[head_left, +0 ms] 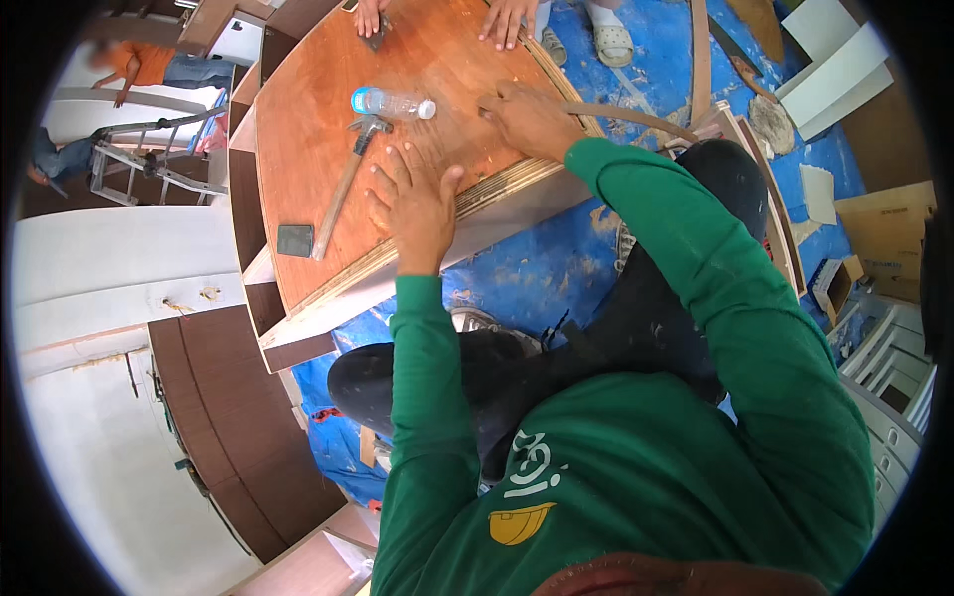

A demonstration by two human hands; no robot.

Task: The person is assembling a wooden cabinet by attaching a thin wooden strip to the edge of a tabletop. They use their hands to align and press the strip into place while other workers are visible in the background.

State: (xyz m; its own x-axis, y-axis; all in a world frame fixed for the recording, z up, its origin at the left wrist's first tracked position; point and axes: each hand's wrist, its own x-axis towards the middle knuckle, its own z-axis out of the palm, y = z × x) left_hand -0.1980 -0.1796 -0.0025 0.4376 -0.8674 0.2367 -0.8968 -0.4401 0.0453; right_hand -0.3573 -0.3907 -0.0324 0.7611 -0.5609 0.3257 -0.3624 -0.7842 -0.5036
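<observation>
My left hand (417,204) lies flat on a reddish-brown plywood panel (437,60), fingers spread and holding nothing. Beside its fingers lies a claw hammer (343,189) with a wooden handle. My right hand (532,119) rests on the panel near its right edge, fingers slightly bent and apart, with no object visible in them. A thin curved wooden strip (631,116) runs rightward from behind this hand; whether they touch is unclear. A clear plastic bottle (395,103) with a blue label lies beyond the hammer head. By the handle end sits a small dark square piece (295,240).
Another person's hands (509,20) rest on the panel's far side, one at a dark block (376,40). Blue sheeting (527,268) covers the floor. A handsaw (735,55) and white boards (835,70) lie right. A ladder (149,164) stands far left.
</observation>
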